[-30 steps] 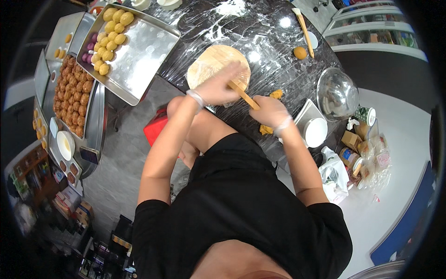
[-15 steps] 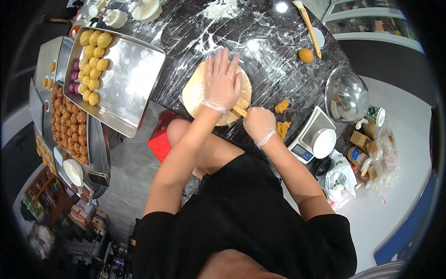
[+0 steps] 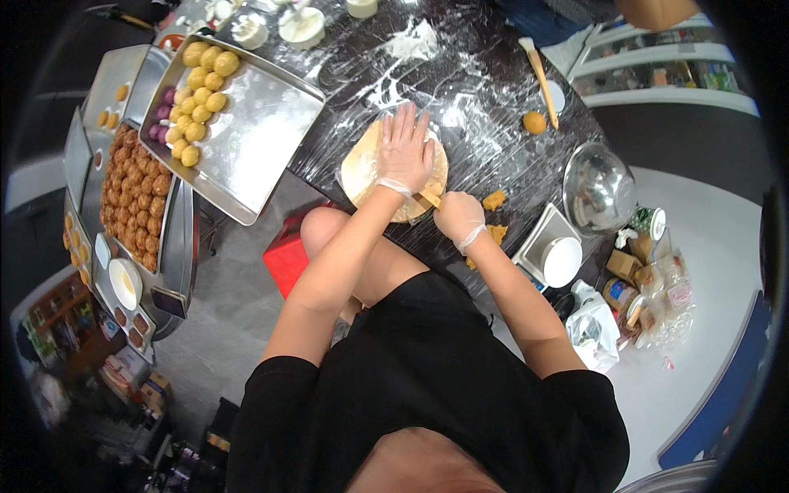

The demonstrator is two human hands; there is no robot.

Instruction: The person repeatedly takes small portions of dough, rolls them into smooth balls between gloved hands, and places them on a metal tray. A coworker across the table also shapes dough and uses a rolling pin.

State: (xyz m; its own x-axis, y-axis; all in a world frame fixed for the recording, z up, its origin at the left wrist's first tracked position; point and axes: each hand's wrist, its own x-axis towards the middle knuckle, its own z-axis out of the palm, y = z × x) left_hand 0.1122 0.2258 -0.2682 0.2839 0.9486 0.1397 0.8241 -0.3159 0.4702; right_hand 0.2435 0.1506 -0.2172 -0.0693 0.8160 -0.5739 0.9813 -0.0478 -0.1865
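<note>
My left hand (image 3: 404,156), in a clear plastic glove, lies flat with fingers stretched out on a pale round board (image 3: 362,177) near the front edge of the dark table. My gloved right hand (image 3: 459,218) is closed round the board's short wooden handle (image 3: 430,197). Whatever lies beneath the board is hidden. Just right of that hand are scraps of yellow-orange dough (image 3: 493,200). Farther to the right sits a smooth orange-yellow ball (image 3: 534,123), beside a wooden-handled brush (image 3: 540,82).
At left stands a metal tray (image 3: 271,152) with yellow and purple balls; beyond it, another tray holds brown balls (image 3: 136,193). Right are a scale with a white bowl (image 3: 562,262), an upturned metal bowl (image 3: 599,187) and bags. White flour (image 3: 411,41) dusts the table. Another person's arm (image 3: 655,12) shows top right.
The whole view has shifted a little. My hands keep the same hold on the board and its handle. Another person's arm and dark clothing have come into view at the top right.
</note>
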